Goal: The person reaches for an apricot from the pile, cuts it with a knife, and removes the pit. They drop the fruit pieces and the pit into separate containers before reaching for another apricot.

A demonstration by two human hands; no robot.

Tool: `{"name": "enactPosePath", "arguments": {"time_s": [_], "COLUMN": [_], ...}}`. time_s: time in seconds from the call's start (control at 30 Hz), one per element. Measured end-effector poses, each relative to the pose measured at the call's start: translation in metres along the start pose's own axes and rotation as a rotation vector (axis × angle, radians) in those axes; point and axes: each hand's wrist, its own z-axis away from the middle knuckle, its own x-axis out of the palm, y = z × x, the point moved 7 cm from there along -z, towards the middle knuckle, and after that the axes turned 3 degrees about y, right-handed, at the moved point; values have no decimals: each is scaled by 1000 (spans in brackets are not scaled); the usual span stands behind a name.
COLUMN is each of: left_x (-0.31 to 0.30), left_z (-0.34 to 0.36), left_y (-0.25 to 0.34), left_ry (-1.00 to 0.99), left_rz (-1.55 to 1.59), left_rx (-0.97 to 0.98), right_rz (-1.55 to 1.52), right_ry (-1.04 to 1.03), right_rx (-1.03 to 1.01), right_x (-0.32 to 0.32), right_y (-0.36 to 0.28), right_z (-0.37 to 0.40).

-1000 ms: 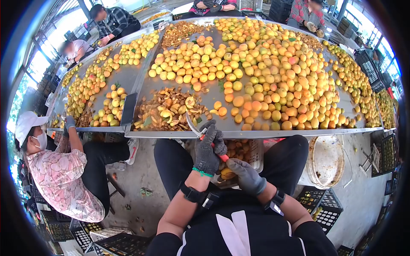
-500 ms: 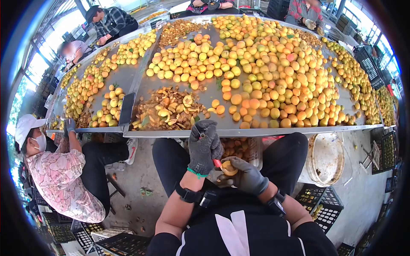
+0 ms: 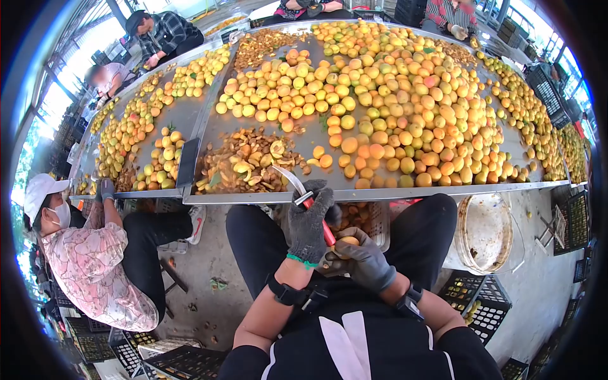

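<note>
My left hand, in a dark grey glove, grips a knife by its red handle. The curved blade points up and left over the table's front edge. Just below and to the right is my right hand, also gloved, holding an orange apricot against the knife handle. Both hands are over my lap, in front of the metal table. A large heap of apricots covers the table beyond them.
A pile of pits and scraps lies on the table near the blade. A crate of cut fruit sits between my knees, a white bucket to the right. A seated masked person works at left; others sit at the far side.
The left hand tipped the knife down over the fruit, then raised the blade up-left again. The right hand rose from my lap with an apricot and now holds it by the handle.
</note>
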Motion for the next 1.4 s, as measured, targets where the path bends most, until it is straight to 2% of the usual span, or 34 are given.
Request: {"name": "enactPosePath", "arguments": {"time_s": [0.03,0.1,0.13,0.27,0.37,0.57,0.63,0.77,0.87,1.03,1.17,1.4], "left_x": [-3,-10,-8,-4,1,6,8,9,6,9,8,7], "left_z": [-1,-4,-3,1,3,9,10,13,14,17,17,19], "left_y": [1,-1,1,6,8,18,21,24,20,29,30,31], "left_ry": [-1,22,46,-46,-108,-171,-241,-282,-283,-264,-264,-277], "left_rz": [0,69,90,109,143,204,210,227,234,220,215,184], "left_rx": [1,-103,-94,-38,-2,43,57,98,61,117,134,154], "right_rz": [41,-33,-105,21,-117,78,247,246,321,563,510,613], "right_ry": [69,0,-68,7,-109,-44,3,15,-46,-144,-192,-158], "right_rx": [-14,6,25,-49,-4,-34,-121,-134,-143,-321,-277,-348], "right_x": [-3,3,7,-14,-2,2,1,12,13,7,14,13], "right_y": [-1,-5,-6,2,1,-5,-12,-18,-19,-19,-17,-19], "right_z": [0,2,4,-5,-1,7,10,17,19,13,16,14]}}
